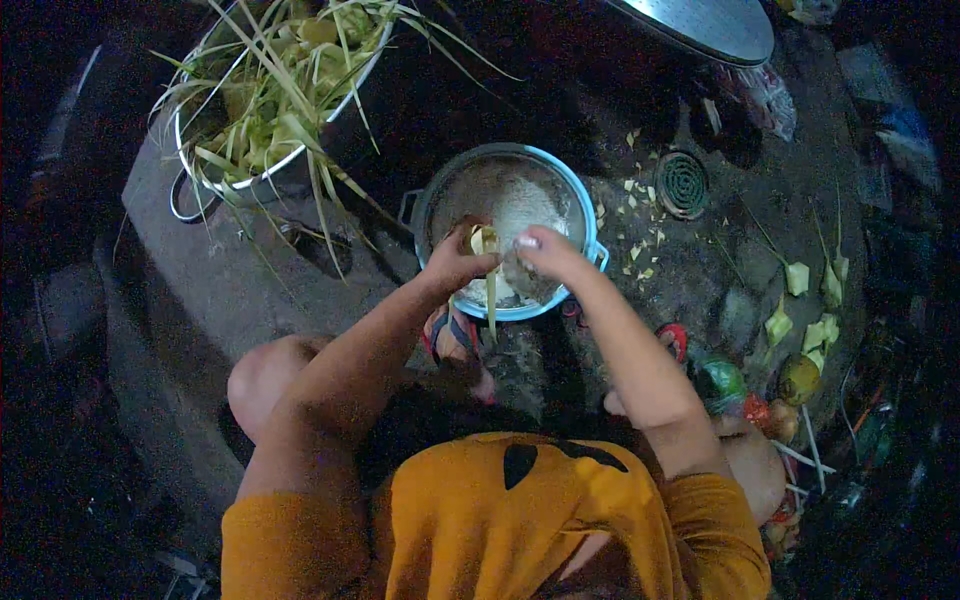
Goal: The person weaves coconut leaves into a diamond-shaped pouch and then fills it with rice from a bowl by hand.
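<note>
My left hand (463,257) grips a woven palm-leaf pouch (482,240) over the basin, and a leaf strip trails from it past the near rim. Close by on the right, my right hand (551,255) is curled, with a small whitish thing (528,241) at its fingers, too blurred to name. Below both hands, white grains that look like rice (529,201) lie in a round basin with a light blue rim (584,187). The hands hide part of the grains.
At the upper left stands a large metal pot (180,146) heaped with palm-leaf pouches (289,135). Leaf scraps (637,247) and a green coil (684,184) lie to the right. Several pouches (797,277) rest farther right, near a green plastic bag (722,381). A metal lid (705,30) is at the top.
</note>
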Available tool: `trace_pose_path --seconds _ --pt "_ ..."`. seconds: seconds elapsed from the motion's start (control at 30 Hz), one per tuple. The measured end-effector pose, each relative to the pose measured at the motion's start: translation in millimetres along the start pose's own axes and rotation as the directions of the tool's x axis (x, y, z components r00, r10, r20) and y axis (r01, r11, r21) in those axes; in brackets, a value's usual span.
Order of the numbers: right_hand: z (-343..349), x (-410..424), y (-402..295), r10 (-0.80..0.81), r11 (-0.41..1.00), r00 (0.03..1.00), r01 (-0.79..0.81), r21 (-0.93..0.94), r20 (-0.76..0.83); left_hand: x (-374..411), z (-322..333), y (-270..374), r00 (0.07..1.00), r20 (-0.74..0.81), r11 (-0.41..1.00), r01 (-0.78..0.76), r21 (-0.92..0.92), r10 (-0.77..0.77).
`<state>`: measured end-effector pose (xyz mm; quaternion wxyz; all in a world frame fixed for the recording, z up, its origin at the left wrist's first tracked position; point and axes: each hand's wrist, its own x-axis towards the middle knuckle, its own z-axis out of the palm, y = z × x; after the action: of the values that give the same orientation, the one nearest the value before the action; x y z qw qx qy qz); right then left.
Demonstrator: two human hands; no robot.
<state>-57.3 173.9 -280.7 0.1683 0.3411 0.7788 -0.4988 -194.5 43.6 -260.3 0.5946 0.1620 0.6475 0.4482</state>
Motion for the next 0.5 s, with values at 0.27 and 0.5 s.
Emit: trace_pose_path --seconds 0.27,0.5 --pt "-16.1 -21.3 -49.7 -0.212 0.954 0.936 0.261 0.148 -0.282 -3.1 15.1 14.1 0.999 0.030 0.986 -0.024 -0.168 0.029" --pt "-11.4 -26.3 -56.3 -0.411 0.912 0.817 0.371 -0.176 -0.405 1.9 15.3 12.6 0.997 0.048 0.987 -0.049 -0.151 0.057"
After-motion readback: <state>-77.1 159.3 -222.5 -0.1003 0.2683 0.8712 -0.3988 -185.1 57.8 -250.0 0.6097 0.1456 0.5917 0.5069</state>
